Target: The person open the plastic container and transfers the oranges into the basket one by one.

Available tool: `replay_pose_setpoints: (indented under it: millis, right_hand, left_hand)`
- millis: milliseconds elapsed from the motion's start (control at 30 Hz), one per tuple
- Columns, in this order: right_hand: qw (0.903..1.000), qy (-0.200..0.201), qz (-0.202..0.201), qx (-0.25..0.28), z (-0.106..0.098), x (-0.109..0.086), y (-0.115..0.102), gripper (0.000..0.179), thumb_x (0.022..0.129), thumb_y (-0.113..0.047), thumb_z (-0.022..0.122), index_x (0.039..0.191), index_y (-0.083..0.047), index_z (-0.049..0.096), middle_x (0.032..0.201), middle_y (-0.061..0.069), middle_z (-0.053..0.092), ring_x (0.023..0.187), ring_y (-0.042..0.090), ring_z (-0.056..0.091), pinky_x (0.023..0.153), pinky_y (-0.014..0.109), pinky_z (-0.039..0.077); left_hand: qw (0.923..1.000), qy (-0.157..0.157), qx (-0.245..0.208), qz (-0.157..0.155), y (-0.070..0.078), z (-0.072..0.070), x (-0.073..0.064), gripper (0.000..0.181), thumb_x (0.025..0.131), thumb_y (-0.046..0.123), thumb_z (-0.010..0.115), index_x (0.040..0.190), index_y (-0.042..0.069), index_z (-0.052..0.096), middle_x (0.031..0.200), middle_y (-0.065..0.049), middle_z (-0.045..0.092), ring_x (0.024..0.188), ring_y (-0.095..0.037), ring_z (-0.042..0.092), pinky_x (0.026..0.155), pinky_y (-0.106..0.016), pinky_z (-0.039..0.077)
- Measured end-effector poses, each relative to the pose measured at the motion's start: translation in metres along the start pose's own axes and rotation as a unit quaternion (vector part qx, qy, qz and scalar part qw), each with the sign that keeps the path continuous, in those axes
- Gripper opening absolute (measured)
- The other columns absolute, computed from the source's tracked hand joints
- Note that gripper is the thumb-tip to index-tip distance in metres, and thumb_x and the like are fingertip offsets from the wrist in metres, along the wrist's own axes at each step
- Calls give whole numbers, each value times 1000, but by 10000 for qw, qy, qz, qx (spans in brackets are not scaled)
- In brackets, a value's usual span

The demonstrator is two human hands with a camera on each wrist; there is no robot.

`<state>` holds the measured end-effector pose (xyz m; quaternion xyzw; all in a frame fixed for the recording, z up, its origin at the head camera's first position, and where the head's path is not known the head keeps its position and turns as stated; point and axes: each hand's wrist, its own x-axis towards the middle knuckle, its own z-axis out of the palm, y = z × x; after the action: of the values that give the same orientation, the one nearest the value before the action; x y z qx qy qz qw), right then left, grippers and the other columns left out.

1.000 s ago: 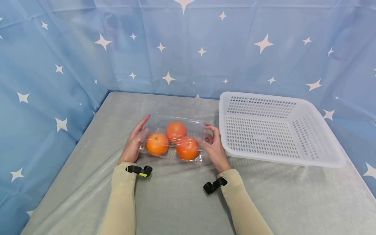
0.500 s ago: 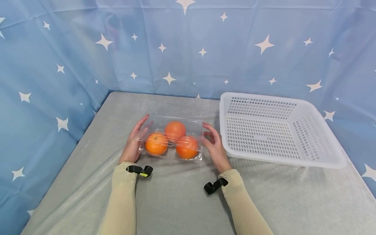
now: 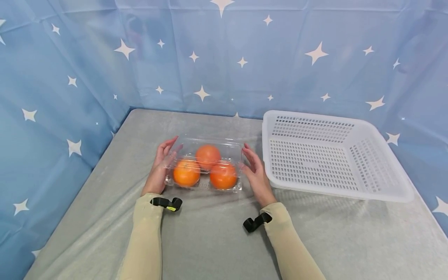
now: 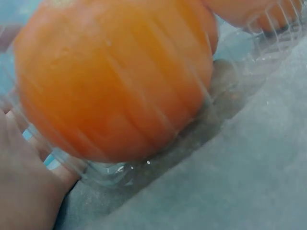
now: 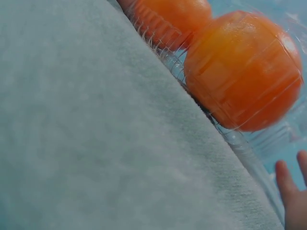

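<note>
A clear plastic clamshell box (image 3: 203,187) sits on the grey cloth in the head view, its see-through lid over three oranges. One orange (image 3: 208,156) lies at the back, one orange (image 3: 186,173) at front left, one orange (image 3: 224,175) at front right. My left hand (image 3: 157,169) lies along the box's left end, fingers pointing away from me and thumb side at the lid. At the right end, my right hand (image 3: 257,175) has its fingers loosely spread beside the plastic. In the right wrist view, two fingertips (image 5: 283,175) stand near the box end.
A white perforated plastic basket (image 3: 311,186) stands right of the box, close to my right hand. Grey cloth (image 3: 206,241) covers the table. A blue curtain with white stars (image 3: 238,31) hangs behind and at both sides.
My right fingers have straightened from a curled pose at the box's right end. The box has shifted very slightly. My left hand has barely moved.
</note>
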<state>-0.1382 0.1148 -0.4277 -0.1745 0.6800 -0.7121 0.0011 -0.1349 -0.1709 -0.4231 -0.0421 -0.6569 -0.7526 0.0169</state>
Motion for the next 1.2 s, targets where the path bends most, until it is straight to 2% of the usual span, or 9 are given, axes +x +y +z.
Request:
replay_pose_setpoints:
  millis: [200, 333, 467, 567, 700, 867, 967, 1133, 1200]
  right_hand:
    - [9991, -159, 31, 403, 1, 0, 1, 53, 91, -5, 49, 137, -2, 23, 147, 6, 18, 132, 21, 22, 105, 38, 21]
    - [9983, -148, 72, 552, 0, 1, 3, 50, 91, -4, 48, 133, 2, 21, 147, 4, 18, 131, 20, 24, 105, 36, 22]
    - [9984, -38, 52, 568, 1, 2, 4, 39, 90, -1, 49, 119, 8, 26, 147, 5, 20, 130, 21, 28, 106, 38, 19]
    - [9993, -4, 11, 366, 1, 3, 2, 28, 88, 0, 52, 110, 7, 36, 146, 7, 20, 129, 21, 30, 106, 39, 17]
    - [10000, -38, -1, 74, 1, 4, 1, 18, 85, 1, 55, 102, 2, 48, 146, 8, 20, 128, 20, 32, 105, 39, 20]
    - [10000, -25, -14, 0, 1, 4, 2, 29, 83, 5, 55, 112, 6, 47, 146, 7, 20, 126, 24, 33, 99, 32, 32]
    - [10000, -28, -6, 13, 1, 4, 2, 38, 83, 6, 54, 120, 7, 44, 146, 7, 20, 126, 25, 33, 95, 32, 36]
    - [10000, 15, 49, -29, 2, 4, 1, 42, 84, 6, 53, 125, 1, 44, 145, 5, 22, 127, 19, 31, 100, 44, 28]
    - [10000, 37, 53, -25, 2, 4, 1, 41, 84, 5, 53, 124, 1, 45, 144, 5, 23, 127, 19, 31, 100, 46, 26]
  left_hand:
    - [9990, 374, -148, -177, -11, -3, 7, 36, 90, 27, 51, 115, 8, 33, 139, 14, 33, 123, -16, 38, 100, -51, 24]
    - [9984, 453, 170, -282, -14, -4, 9, 43, 89, 35, 52, 117, 6, 38, 138, 18, 33, 122, -13, 39, 99, -51, 26]
    - [9978, 447, 306, -369, -14, -5, 10, 47, 88, 39, 52, 124, 11, 41, 138, 19, 32, 122, -11, 38, 99, -50, 28]
    - [9985, 384, 209, -336, -15, -6, 10, 48, 88, 37, 53, 128, 15, 40, 139, 16, 33, 123, -11, 38, 99, -48, 28]
    - [9991, 337, 24, -245, -18, -8, 10, 46, 89, 26, 55, 132, 18, 40, 139, 4, 37, 122, -11, 39, 100, -45, 27]
    - [9989, 327, 19, -334, -11, -5, 6, 46, 90, 17, 53, 133, 19, 39, 138, -5, 38, 124, -16, 38, 101, -43, 26]
    - [9987, 358, -5, -375, -2, -1, 3, 45, 90, 13, 52, 133, 14, 38, 136, -8, 40, 123, -20, 38, 101, -41, 27]
    - [9982, 460, 3, -392, 2, 0, 2, 42, 90, 5, 48, 130, 4, 37, 128, -12, 45, 120, -25, 38, 100, -38, 27]
    - [9981, 458, 65, -416, 1, 0, 3, 44, 90, 5, 48, 132, 5, 37, 129, -10, 45, 121, -22, 37, 102, -37, 26]
